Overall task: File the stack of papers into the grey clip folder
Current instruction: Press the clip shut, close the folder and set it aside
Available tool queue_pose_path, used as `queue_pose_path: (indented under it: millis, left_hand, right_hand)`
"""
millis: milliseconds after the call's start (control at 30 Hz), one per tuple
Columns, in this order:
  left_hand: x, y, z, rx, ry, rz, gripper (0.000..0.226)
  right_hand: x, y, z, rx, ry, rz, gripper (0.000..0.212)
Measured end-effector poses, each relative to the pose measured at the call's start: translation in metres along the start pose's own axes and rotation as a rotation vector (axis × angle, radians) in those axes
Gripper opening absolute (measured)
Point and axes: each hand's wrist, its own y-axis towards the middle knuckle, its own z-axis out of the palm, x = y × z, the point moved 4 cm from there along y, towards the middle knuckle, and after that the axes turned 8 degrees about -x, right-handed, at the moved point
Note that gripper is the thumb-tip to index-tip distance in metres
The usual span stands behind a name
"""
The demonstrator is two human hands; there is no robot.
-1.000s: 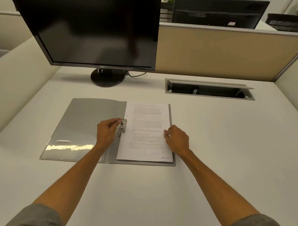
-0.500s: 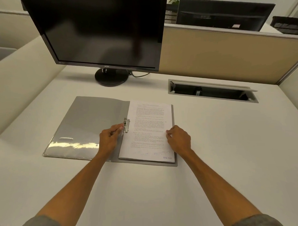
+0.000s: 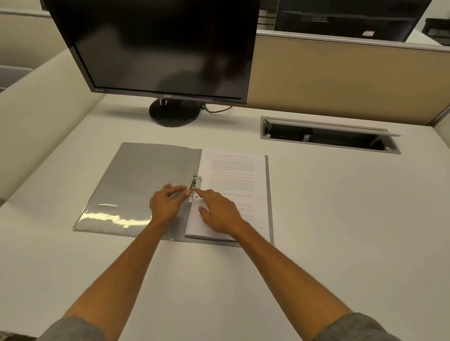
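The grey clip folder lies open and flat on the white desk, its glossy cover spread to the left. The stack of printed papers rests on its right half. A metal clip sits at the spine, over the papers' left edge. My left hand is over the cover, fingertips touching the clip's left side. My right hand lies on the papers with its index finger stretched onto the clip's lower end. Neither hand holds anything.
A black monitor on a round stand rises behind the folder. An open cable hatch is set into the desk at the back right. A beige partition closes off the back, with another monitor beyond it.
My right hand has moved left from the papers' right edge across the sheet to the clip. My left hand stayed at the clip with its fingers slightly spread.
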Motion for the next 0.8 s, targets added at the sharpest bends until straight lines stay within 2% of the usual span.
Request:
queue_pose_path:
  millis: [133,800]
  left_hand:
    - [0.001,0.006,-0.002,-0.036,0.15,0.045,0.039]
    - [0.006,0.009,0.006,-0.054,0.361,0.125,0.054]
  right_hand:
    - [0.013,0.009,0.009,0.02,-0.039,-0.002,0.053]
    - [0.015,0.012,0.025,-0.121,-0.12,0.003,0.035]
